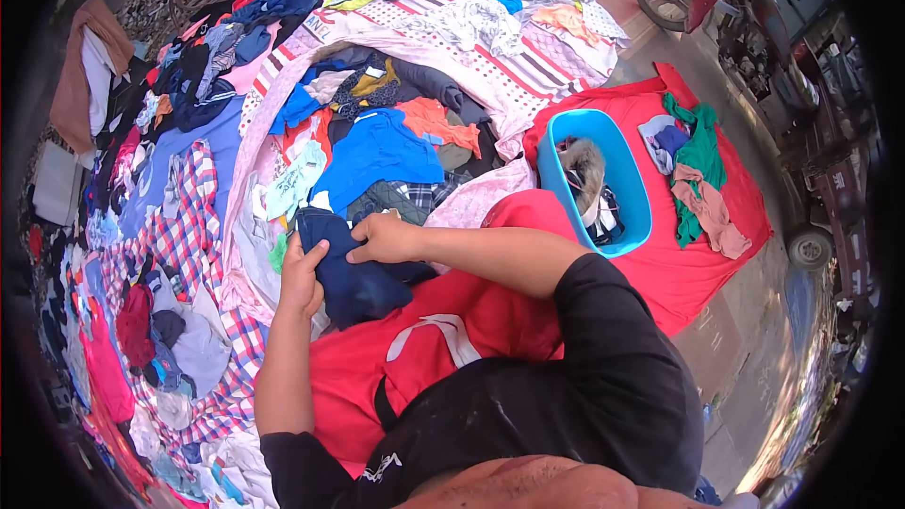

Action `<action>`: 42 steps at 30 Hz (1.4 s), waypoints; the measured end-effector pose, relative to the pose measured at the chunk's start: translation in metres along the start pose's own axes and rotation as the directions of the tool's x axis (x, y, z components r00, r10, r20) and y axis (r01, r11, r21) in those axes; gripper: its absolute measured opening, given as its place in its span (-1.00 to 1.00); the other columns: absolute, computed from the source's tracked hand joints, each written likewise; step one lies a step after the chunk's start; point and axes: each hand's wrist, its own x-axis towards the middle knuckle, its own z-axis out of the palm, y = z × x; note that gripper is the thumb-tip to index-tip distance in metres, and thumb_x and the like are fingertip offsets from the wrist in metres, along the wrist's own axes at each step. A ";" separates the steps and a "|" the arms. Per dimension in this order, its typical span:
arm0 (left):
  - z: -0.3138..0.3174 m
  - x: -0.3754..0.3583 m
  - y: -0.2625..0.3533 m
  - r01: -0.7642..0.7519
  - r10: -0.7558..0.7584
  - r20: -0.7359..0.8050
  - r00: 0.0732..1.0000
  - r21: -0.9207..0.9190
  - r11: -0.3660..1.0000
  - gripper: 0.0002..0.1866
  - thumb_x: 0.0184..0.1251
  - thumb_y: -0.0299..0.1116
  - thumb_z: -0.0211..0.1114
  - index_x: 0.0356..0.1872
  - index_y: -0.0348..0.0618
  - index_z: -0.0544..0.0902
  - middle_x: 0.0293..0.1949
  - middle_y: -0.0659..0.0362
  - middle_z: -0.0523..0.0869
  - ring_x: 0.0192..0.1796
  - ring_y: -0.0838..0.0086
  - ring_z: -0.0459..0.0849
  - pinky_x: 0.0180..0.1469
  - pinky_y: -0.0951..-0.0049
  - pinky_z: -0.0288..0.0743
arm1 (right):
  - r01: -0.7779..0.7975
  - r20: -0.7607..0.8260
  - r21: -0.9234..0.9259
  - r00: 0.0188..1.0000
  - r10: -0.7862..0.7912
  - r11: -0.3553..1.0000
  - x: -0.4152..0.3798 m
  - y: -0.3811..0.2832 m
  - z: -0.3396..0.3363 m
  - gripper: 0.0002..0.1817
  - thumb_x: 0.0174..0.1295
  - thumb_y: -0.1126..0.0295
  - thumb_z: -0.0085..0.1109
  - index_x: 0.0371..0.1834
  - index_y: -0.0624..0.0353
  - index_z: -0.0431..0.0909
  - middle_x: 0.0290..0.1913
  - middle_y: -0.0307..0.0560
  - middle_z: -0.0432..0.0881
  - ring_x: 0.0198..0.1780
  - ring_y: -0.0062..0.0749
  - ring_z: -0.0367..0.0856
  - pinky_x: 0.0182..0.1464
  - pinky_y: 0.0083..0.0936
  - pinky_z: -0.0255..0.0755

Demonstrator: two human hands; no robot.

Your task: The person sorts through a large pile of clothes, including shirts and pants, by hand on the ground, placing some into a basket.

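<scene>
Two bare hands meet on a dark navy garment [353, 273] that lies on a red sheet [679, 264] spread over the ground. Left hand [302, 275]: forearm rising almost straight from the lower edge of the view, wrist bent, fingers closed over the garment's left edge. Right hand [385, 238]: forearm reaching in from the right, elbow bent, black sleeve pushed up to the elbow, fingers curled and clamped on the garment's upper edge. The hands sit close together without touching. Just beyond the garment lies a heap of mixed clothes [377, 123] on a pink patterned sheet [528, 66]. A blue plastic tub [622, 165] holding clothes stands on the red sheet, well to the right of the hands.
</scene>
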 end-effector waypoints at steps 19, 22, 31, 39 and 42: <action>-0.002 0.008 0.002 0.009 0.002 -0.033 0.999 0.327 0.945 -0.56 0.58 -0.29 0.19 0.33 -0.32 0.45 0.16 -0.05 0.67 0.08 0.34 0.74 -0.01 0.41 0.66 | -0.297 -0.933 0.359 -0.092 0.347 0.885 -0.048 0.230 -0.365 0.01 0.04 0.12 0.43 0.57 0.22 0.18 0.52 0.59 0.13 0.46 0.37 0.31 0.51 -0.16 0.21; -0.003 0.008 0.002 0.063 -0.044 -0.057 0.997 0.376 0.924 -0.60 0.58 -0.31 0.17 0.29 -0.32 0.49 0.15 -0.04 0.69 0.05 0.35 0.75 -0.03 0.42 0.67 | -0.427 -0.941 0.282 0.053 0.335 0.859 -0.040 0.347 -0.333 -0.49 0.06 0.37 0.40 0.13 0.28 0.67 -0.13 0.17 0.75 -0.04 -0.01 0.75 0.02 -0.25 0.59; -0.012 0.021 -0.015 0.095 -0.098 -0.020 0.995 0.512 0.854 -0.71 0.57 -0.30 0.20 0.08 -0.31 0.65 0.04 0.06 0.76 0.00 0.43 0.77 -0.07 0.48 0.65 | -0.284 -0.160 -0.173 0.953 0.258 0.943 -0.005 0.146 -0.181 -0.60 0.21 0.21 0.34 0.05 0.20 0.72 -0.22 -0.04 0.78 -0.30 -0.28 0.77 -0.29 -0.33 0.62; -0.090 0.040 -0.076 0.328 -0.166 -0.284 0.944 0.784 0.527 -0.74 0.24 -0.22 0.42 -0.37 -0.25 0.74 -0.45 0.16 0.75 -0.54 0.55 0.58 -0.48 0.41 0.46 | 0.030 -0.269 -0.286 0.957 -0.111 0.958 -0.011 -0.044 -0.080 -0.70 0.28 0.26 0.28 -0.09 0.26 0.73 -0.18 0.12 0.78 -0.19 -0.10 0.77 -0.10 -0.26 0.59; -0.136 0.059 -0.121 0.250 -0.112 -0.230 0.967 0.941 0.226 -0.78 0.17 -0.26 0.41 -0.40 -0.24 0.76 -0.47 0.04 0.77 -0.46 0.35 0.75 -0.39 0.29 0.58 | -0.023 -0.289 -0.183 0.957 -0.032 0.983 -0.008 -0.038 -0.071 -0.73 0.27 0.30 0.28 -0.16 0.30 0.74 -0.25 0.12 0.78 -0.26 -0.17 0.77 -0.17 -0.31 0.57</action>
